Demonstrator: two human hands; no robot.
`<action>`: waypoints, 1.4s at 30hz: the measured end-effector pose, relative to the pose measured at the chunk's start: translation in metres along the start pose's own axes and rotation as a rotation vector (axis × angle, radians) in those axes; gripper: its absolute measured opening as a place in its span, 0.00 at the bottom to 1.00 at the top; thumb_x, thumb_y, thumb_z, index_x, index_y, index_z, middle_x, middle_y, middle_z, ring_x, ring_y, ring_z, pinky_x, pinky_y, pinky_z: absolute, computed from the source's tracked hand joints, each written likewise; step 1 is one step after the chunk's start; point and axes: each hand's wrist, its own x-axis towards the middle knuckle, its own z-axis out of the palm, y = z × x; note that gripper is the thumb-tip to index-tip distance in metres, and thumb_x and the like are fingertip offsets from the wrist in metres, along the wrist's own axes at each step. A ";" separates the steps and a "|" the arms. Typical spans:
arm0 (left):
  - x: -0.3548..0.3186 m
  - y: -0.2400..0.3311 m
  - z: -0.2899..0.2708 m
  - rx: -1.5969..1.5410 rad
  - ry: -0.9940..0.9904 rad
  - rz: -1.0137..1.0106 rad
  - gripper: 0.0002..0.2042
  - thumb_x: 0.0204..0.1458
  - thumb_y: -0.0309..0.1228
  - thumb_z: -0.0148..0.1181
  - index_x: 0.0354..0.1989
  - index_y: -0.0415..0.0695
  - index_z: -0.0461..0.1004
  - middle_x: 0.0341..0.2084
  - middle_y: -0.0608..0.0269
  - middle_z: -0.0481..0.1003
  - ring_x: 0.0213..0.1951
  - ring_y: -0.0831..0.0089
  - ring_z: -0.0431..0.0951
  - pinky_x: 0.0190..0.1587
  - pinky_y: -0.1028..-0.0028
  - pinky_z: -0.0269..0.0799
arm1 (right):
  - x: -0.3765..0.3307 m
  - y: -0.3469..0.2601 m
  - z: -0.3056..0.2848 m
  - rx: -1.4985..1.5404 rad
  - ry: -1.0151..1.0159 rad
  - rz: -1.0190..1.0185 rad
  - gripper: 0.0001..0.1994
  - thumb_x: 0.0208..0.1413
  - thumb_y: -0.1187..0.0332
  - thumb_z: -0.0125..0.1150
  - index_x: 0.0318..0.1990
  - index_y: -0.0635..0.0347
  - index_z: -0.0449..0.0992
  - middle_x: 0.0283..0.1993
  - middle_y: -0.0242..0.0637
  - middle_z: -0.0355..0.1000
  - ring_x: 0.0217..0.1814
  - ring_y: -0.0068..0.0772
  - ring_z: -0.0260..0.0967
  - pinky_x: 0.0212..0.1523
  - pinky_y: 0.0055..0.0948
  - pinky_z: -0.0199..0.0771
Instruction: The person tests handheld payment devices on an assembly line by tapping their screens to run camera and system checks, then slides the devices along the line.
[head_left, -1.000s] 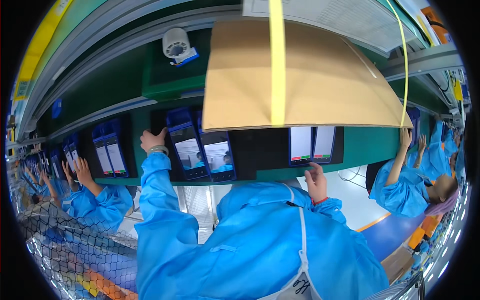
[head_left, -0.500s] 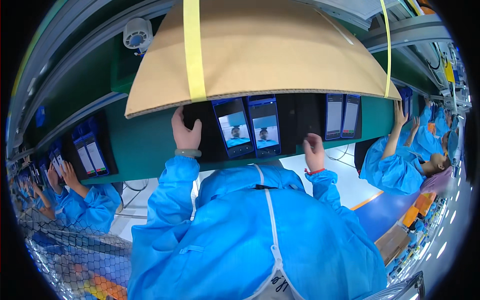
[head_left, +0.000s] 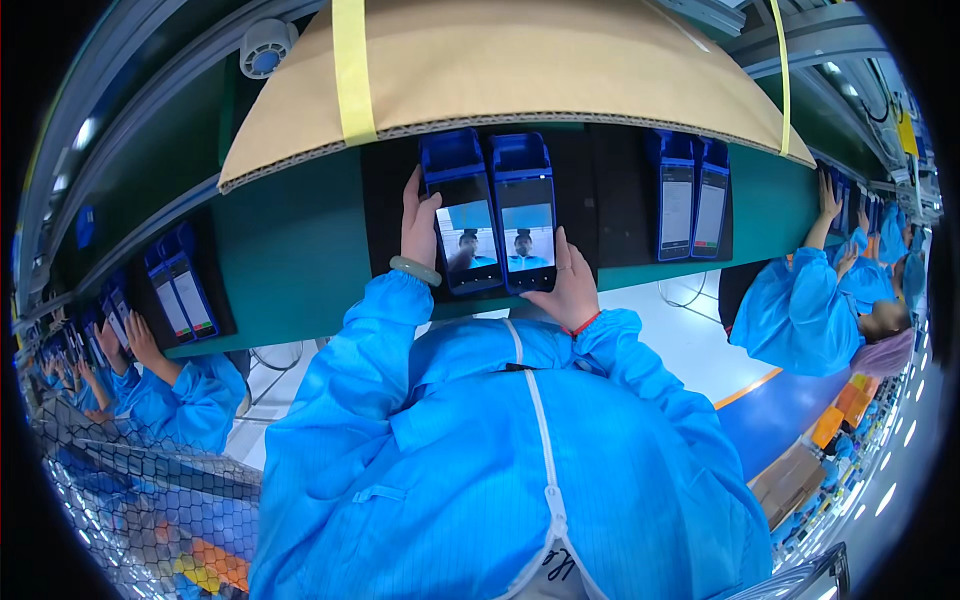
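Two blue handheld terminals, the left terminal point(head_left: 466, 240) and the right terminal point(head_left: 527, 235), lie side by side, slightly apart, on a black mat point(head_left: 577, 170) between the hands. The left hand point(head_left: 421, 225) lies along the left terminal's outer side, its thumb spread from its fingers at the screen edge. The right hand point(head_left: 567, 287) is likewise spread at the right terminal's near right corner, fingers along the side, thumb at the near edge; firmness of contact cannot be told. Both casings are long and rectangular with smooth, glossy screens; each has a recessed bay at the far end, its interior too dark to read. Beyond stands a tan corrugated cardboard panel point(head_left: 560, 80), its fluted edge exposed, crossed by flat yellow bands point(head_left: 352, 80). The green worktop point(head_left: 290, 265) is smooth. To the right lies another terminal pair point(head_left: 692, 200). Orange bins point(head_left: 853, 402) sit far right; their contents are too small to identify.
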 end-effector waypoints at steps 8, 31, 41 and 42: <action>-0.016 -0.001 -0.017 0.323 -0.186 -0.040 0.31 0.44 0.26 0.49 0.60 0.46 0.48 0.51 0.51 0.61 0.51 0.62 0.62 0.54 0.67 0.57 | 0.007 0.002 0.012 -0.016 0.054 0.007 0.50 0.33 0.56 0.69 0.61 0.67 0.42 0.49 0.51 0.58 0.48 0.43 0.58 0.50 0.32 0.60; -0.075 -0.034 -0.032 0.734 -0.090 0.068 0.34 0.37 0.23 0.63 0.56 0.43 0.55 0.47 0.54 0.62 0.47 0.64 0.67 0.46 0.69 0.68 | 0.016 0.008 0.020 0.162 0.168 0.010 0.46 0.33 0.55 0.69 0.58 0.67 0.51 0.45 0.48 0.61 0.42 0.41 0.62 0.43 0.34 0.65; -0.017 0.029 -0.233 1.651 0.707 0.394 0.16 0.37 0.27 0.56 0.39 0.44 0.69 0.35 0.55 0.69 0.38 0.57 0.69 0.37 0.64 0.69 | 0.012 0.015 0.016 0.363 0.092 0.022 0.38 0.41 0.60 0.63 0.58 0.67 0.51 0.49 0.49 0.59 0.50 0.44 0.61 0.50 0.33 0.63; -0.014 0.038 -0.238 1.797 0.745 0.281 0.16 0.39 0.28 0.54 0.41 0.46 0.67 0.37 0.55 0.68 0.40 0.57 0.68 0.37 0.63 0.70 | 0.012 0.015 0.017 0.360 0.109 0.025 0.37 0.42 0.61 0.62 0.58 0.67 0.51 0.49 0.49 0.59 0.49 0.44 0.61 0.50 0.33 0.63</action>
